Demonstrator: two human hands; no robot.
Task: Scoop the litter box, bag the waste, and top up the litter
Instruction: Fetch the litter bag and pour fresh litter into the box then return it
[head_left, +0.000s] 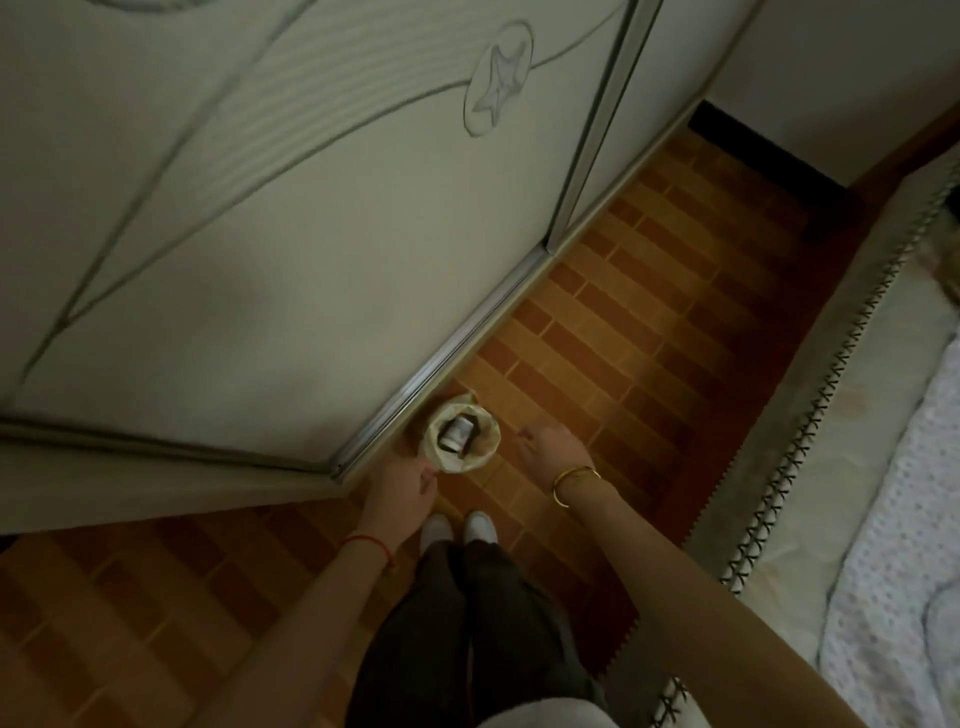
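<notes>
A small round waste bin (464, 439) lined with a pale bag stands on the brick-patterned floor against the wardrobe's bottom rail. Something dark and white lies inside it. My left hand (402, 486) reaches down just left of the bin, fingers relaxed and holding nothing. My right hand (548, 446), a gold bangle on its wrist, hangs just right of the bin, fingers spread and holding nothing. Neither hand touches the bin. No litter box or scoop is in view.
A tall pale sliding wardrobe door (260, 234) fills the left and top. A bed with a white quilted cover (883, 519) runs along the right. My feet in white shoes (457, 527) stand just behind the bin on the narrow floor strip (649, 312).
</notes>
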